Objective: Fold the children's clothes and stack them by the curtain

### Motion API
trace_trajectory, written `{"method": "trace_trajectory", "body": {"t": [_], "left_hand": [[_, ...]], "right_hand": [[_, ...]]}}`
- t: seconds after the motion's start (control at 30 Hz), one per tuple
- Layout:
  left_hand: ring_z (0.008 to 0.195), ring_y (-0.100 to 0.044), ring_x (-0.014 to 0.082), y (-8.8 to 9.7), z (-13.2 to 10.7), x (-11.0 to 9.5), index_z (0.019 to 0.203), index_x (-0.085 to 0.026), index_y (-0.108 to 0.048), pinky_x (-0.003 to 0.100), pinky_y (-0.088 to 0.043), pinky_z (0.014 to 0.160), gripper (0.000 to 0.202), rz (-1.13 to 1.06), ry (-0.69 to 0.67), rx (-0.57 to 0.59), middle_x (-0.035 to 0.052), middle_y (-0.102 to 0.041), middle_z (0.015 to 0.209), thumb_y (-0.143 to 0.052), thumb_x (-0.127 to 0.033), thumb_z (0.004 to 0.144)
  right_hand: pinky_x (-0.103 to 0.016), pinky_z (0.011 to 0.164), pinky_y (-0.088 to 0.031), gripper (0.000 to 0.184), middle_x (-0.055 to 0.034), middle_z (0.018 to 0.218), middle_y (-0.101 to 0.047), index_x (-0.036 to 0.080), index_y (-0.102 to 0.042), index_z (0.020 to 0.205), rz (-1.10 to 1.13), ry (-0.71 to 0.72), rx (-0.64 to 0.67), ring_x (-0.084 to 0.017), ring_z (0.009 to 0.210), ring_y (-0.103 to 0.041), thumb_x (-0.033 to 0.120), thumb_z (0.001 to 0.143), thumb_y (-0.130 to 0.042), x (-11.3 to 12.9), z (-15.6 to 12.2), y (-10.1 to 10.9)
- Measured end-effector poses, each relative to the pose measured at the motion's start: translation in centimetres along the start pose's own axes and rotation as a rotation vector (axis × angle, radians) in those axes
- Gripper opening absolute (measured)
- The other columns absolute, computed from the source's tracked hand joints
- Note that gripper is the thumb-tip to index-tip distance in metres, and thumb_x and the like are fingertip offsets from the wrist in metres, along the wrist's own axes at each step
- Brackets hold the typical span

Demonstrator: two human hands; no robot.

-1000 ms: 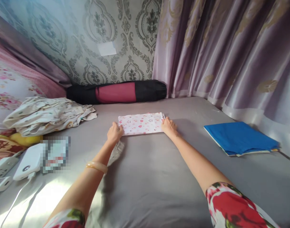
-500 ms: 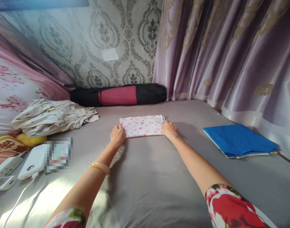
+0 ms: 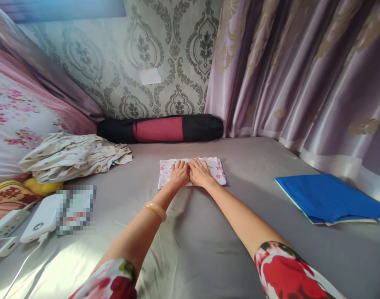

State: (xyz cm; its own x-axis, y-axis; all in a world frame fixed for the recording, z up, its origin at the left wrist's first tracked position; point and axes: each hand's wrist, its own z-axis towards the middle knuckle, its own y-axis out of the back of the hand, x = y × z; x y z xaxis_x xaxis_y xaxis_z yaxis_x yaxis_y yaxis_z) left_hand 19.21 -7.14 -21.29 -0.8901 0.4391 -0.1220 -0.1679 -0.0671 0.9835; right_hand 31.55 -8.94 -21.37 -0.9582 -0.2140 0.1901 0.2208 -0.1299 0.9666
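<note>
A folded white cloth with a pink and red print (image 3: 219, 171) lies flat on the grey bed sheet (image 3: 214, 236). My left hand (image 3: 179, 174) rests palm down on its middle, fingers stretched out. Right beside it, my right hand (image 3: 200, 172) presses on the same cloth, fingers spread, the two hands touching or nearly so. Part of the print is hidden under both hands. The cloth's left and right ends stick out past them.
To the right is a folded blue cloth (image 3: 329, 197). A black and red roll bag (image 3: 158, 128) lies along the wall. On the left are a crumpled patterned cloth (image 3: 74, 155), a white power bank (image 3: 43, 218) with a cable, and a power strip (image 3: 9, 222).
Both hands have let go of the cloth's left and right ends and moved inward to its middle, where they now lie flat. The view has shifted slightly.
</note>
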Motion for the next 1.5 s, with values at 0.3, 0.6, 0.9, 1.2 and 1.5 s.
{"method": "trace_trajectory", "body": {"t": [0.3,0.6,0.9,1.2,1.5], "left_hand": [[0.144,-0.028,0.0259,-2.9,0.6,1.4,0.143,-0.017,-0.041,0.049,-0.019,0.117,0.048,-0.042,0.048,-0.055,0.0112,-0.040,0.152,-0.026,-0.029,0.098],[0.145,-0.025,0.0275,-2.9,0.6,1.4,0.144,-0.020,-0.041,0.051,-0.018,0.117,0.050,-0.039,0.096,-0.052,0.0083,-0.038,0.154,-0.026,-0.033,0.098],[0.142,-0.027,0.0334,-2.6,0.5,1.5,0.143,-0.015,-0.041,0.052,-0.022,0.115,0.060,-0.007,0.245,-0.088,0.0130,-0.033,0.155,-0.025,-0.049,0.096],[0.138,-0.034,0.0381,-2.2,0.2,1.1,0.139,-0.003,-0.043,0.051,-0.024,0.112,0.067,0.065,0.435,-0.183,0.0240,-0.041,0.148,-0.026,-0.050,0.095],[0.138,-0.034,0.0335,-1.9,-0.3,3.8,0.142,-0.006,-0.041,0.046,-0.026,0.112,0.068,0.080,0.242,-0.110,0.0214,-0.041,0.148,-0.025,-0.054,0.096]], "right_hand": [[-0.047,0.118,-0.009,0.053,-0.0096,0.156,-0.031,0.015,-0.037,0.148,0.013,-0.005,-0.001,-0.023,0.144,-0.023,0.029,0.098,-0.026,-0.5,0.3,-1.8],[-0.045,0.117,-0.011,0.051,-0.0071,0.155,-0.035,0.018,-0.042,0.146,-0.008,-0.026,-0.043,-0.024,0.142,-0.027,0.030,0.098,-0.027,-0.6,0.3,-2.0],[-0.049,0.115,-0.013,0.051,-0.0089,0.154,-0.036,0.015,-0.045,0.142,-0.013,-0.289,-0.153,-0.028,0.142,-0.023,0.032,0.096,-0.033,-1.2,0.7,-2.6],[-0.044,0.112,-0.021,0.053,-0.0135,0.149,-0.042,0.013,-0.044,0.143,-0.038,-0.444,-0.187,-0.030,0.138,-0.031,0.033,0.095,-0.034,-2.8,0.4,-2.1],[-0.042,0.115,-0.016,0.054,-0.0117,0.153,-0.037,0.012,-0.040,0.145,-0.093,-0.264,-0.076,-0.028,0.141,-0.028,0.037,0.099,-0.030,-5.8,-0.6,-1.5]]}}
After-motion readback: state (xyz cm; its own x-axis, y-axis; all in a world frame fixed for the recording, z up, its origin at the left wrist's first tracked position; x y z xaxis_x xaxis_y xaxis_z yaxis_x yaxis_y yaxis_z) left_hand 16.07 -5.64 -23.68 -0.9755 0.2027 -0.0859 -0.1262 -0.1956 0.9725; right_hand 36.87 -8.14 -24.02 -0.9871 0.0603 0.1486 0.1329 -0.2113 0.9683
